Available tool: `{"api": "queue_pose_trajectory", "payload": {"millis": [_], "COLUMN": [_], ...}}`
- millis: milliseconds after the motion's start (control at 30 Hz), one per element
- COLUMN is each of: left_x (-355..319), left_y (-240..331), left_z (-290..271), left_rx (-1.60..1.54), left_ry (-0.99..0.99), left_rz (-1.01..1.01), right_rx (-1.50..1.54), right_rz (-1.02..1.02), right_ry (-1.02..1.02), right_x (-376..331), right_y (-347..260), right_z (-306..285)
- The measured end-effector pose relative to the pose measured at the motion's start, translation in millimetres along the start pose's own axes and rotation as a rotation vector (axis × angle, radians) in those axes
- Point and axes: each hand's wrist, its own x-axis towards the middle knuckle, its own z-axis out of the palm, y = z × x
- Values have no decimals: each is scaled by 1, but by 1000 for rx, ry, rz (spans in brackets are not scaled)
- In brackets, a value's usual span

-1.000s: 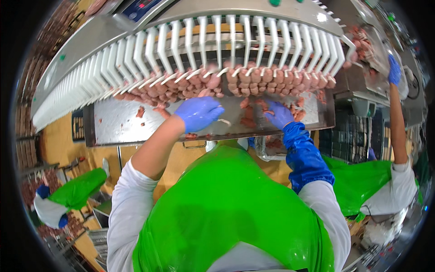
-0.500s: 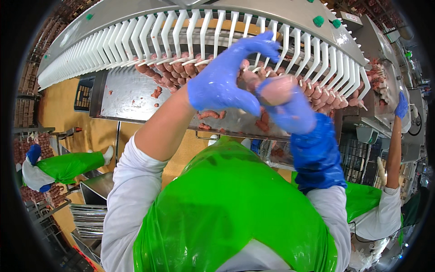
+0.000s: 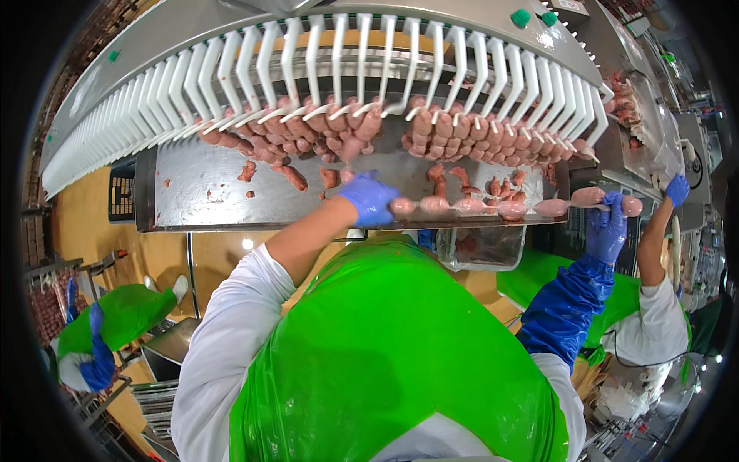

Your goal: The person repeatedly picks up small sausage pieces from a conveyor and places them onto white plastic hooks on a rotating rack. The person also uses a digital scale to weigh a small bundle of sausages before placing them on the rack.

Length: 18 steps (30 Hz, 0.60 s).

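A string of pink sausages (image 3: 471, 205) stretches along the near edge of a steel tray (image 3: 202, 175). My left hand (image 3: 369, 200), in a blue glove, is closed round the string's left part, with a blurred link rising above it. Out past the tray's right corner, my right hand (image 3: 606, 233), gloved with a blue sleeve cover, grips the string near its right end; a link sticks out beyond the fingers. Above the tray, bunches of linked sausages (image 3: 469, 140) hang from a row of white hooks (image 3: 312, 65), with a gap between two groups.
Loose scraps of sausage meat (image 3: 292, 179) lie in the tray. A clear plastic-lined bin (image 3: 483, 250) stands under its front edge. One co-worker in a green apron (image 3: 127, 316) is at far left; another's gloved hand (image 3: 677, 189) reaches over a bench at right.
My hands have parted: the right moved far right and toward me, the left down to the tray's front edge. The sausage string now spans between them. The view has shifted slightly.
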Motion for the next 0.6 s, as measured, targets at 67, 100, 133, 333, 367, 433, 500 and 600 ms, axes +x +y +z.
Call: {"api": "queue_pose_trajectory", "payload": {"millis": [67, 100, 133, 333, 367, 433, 500, 600], "left_x": [7, 6, 2, 9, 8, 8, 10, -2], "left_y": [-26, -28, -27, -27, -17, 12, 20, 27], "left_z": [4, -21, -43, -54, -60, -77, -81, -90], "left_rx": [-17, -88, -159, -1087, -1162, -1308, -1393, -1367], "left_ry": [40, -78, -191, -104, -106, -109, -135, -96], "left_rz": [-129, -217, -310, -74, -48, 7, 64, 75], "right_rx": [-384, -606, -544, -303, -215, -240, -182, -170], "right_rz": [-79, -126, -117, 139, 213, -259, 14, -12], "right_ry": [-7, -42, -42, -270, -327, -645, -884, -927], "right_x": [-6, -13, -19, -61, -76, -82, -89, -92], "right_y": [31, 40, 42, -12, -27, -26, -18, -40], "right_z": [-38, -46, -43, 74, 104, 144, 176, 230]}}
